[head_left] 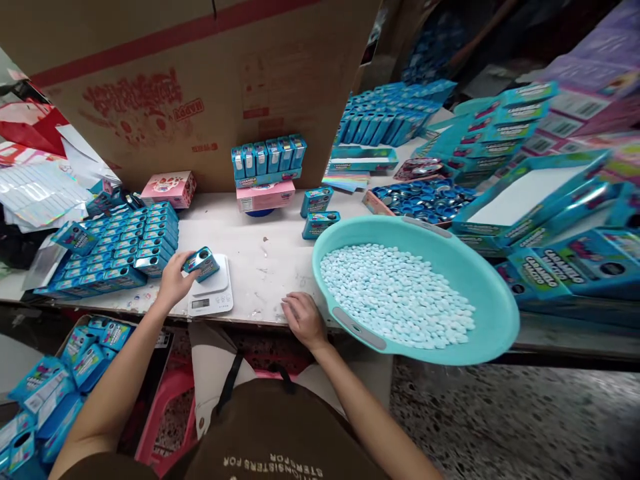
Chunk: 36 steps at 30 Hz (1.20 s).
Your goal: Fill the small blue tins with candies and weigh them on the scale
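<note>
My left hand grips a small blue tin and holds it on the pan of a white digital scale. My right hand rests near the table's front edge, fingers curled downward against the white tabletop, just left of a large teal basin. The basin is filled with several pale blue candies and overhangs the table edge.
Rows of blue tins lie to the left of the scale. Two loose tins sit mid-table. A cardboard wall stands behind, with stacked tins on a pink box. Blue display boxes crowd the right; more tins lie in a box below left.
</note>
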### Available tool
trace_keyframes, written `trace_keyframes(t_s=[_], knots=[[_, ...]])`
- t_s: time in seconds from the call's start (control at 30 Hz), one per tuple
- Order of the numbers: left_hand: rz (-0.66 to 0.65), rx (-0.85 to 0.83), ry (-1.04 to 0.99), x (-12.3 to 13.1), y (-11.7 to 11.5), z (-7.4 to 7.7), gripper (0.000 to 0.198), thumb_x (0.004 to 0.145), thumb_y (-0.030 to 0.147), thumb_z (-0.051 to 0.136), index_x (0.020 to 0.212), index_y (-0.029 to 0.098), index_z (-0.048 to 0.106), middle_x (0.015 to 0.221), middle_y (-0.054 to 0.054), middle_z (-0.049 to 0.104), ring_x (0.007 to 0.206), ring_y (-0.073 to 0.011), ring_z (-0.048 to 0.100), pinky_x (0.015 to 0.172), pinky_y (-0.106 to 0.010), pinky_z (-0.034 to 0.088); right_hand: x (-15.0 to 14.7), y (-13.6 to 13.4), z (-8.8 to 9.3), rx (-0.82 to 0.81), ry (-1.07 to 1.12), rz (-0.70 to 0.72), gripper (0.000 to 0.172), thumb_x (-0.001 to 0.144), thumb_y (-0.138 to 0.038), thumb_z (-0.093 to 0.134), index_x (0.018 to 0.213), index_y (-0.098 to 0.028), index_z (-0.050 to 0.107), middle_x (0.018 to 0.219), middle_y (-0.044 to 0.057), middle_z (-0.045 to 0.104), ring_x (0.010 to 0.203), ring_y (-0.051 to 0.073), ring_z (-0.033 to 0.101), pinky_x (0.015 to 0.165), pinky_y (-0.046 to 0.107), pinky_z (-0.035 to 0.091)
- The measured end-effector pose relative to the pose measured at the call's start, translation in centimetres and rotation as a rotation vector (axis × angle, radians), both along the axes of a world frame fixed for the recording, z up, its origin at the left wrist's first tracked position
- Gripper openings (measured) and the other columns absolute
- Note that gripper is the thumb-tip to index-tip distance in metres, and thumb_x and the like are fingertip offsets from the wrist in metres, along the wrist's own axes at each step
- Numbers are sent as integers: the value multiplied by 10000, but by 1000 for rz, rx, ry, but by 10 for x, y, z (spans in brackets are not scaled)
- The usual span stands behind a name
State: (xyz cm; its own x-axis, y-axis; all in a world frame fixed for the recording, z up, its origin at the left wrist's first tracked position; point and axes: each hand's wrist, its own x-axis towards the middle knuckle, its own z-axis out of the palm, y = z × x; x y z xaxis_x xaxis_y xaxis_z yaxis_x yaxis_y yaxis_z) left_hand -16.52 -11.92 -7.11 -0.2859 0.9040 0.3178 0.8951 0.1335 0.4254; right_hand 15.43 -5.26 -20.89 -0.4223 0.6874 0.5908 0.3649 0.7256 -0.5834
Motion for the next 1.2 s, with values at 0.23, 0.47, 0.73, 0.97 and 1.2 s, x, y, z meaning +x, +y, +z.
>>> trace_keyframes(t_s=[0.23, 0.47, 0.73, 0.97, 1.2], knots=[[-2, -8, -3, -3, 2, 3, 415, 766, 316, 605, 1163, 201, 584, 1077, -72, 603, 996, -222, 570, 834, -332, 492, 1, 0, -2, 2, -21, 12, 169, 897, -204, 484, 926, -159, 644, 917, 112, 608, 904, 220, 540, 816, 390, 491], [14, -46, -43, -6, 4, 0, 429, 750, 330, 609, 1160, 204, 591, 1081, -76, 600, 989, -225, 574, 771, -313, 503, 0, 0, 0, 5, -39, 14, 178, 900, -203, 477, 913, -160, 650, 904, 113, 609, 898, 222, 538, 816, 388, 491], [86, 30, -102, -2, -6, 6, 722, 686, 435, 709, 1318, 202, 450, 1176, -104, 572, 1090, -240, 563, 879, -364, 492, 0, -1, 0, 4, -53, 5, 192, 903, -214, 467, 900, -170, 654, 900, 110, 608, 890, 222, 540, 815, 388, 490], [374, 265, -254, -4, -69, -18, 410, 796, 425, 601, 1122, 177, 593, 1069, -85, 643, 984, -181, 616, 876, -325, 503, 1, -2, 0, -3, -78, 7, 184, 901, -216, 473, 912, -179, 652, 911, 108, 613, 897, 225, 543, 821, 392, 489], [700, 303, -469, -9, -125, -81, 388, 763, 471, 594, 977, 150, 634, 923, -86, 675, 840, -175, 648, 809, -319, 525, 2, -4, -2, -2, -96, 3, 184, 899, -221, 474, 908, -183, 653, 903, 108, 616, 887, 228, 546, 815, 398, 490]])
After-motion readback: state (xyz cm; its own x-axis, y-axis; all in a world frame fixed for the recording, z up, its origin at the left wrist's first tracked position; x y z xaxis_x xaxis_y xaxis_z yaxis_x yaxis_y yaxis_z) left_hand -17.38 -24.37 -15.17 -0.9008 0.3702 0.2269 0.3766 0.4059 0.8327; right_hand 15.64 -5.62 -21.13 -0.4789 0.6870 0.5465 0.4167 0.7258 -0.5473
